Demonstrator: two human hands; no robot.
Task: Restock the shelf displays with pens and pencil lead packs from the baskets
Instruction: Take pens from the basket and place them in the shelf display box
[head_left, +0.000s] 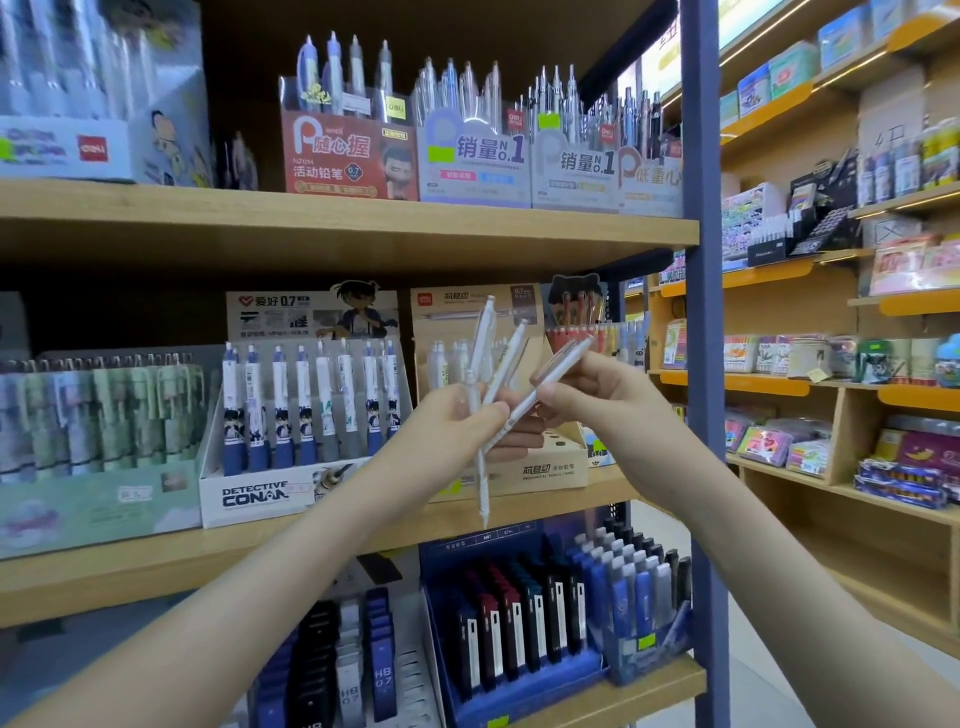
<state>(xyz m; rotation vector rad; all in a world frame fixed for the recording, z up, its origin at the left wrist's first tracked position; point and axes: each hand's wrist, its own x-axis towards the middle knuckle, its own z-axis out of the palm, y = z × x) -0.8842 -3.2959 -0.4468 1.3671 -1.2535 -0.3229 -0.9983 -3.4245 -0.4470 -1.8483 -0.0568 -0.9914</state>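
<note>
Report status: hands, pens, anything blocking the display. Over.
Left hand holds two white pens upright. Right hand pinches a third pen, tilted. Beige display box behind, empty holes showing. Nothing between hands and box.

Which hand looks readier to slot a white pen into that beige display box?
Probably the right hand: it pinches one white pen just in front of the beige display box. The left hand grips the other pens together.

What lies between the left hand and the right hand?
Head view: white pens, fanned out; the left hand and the right hand both hold them.
</note>
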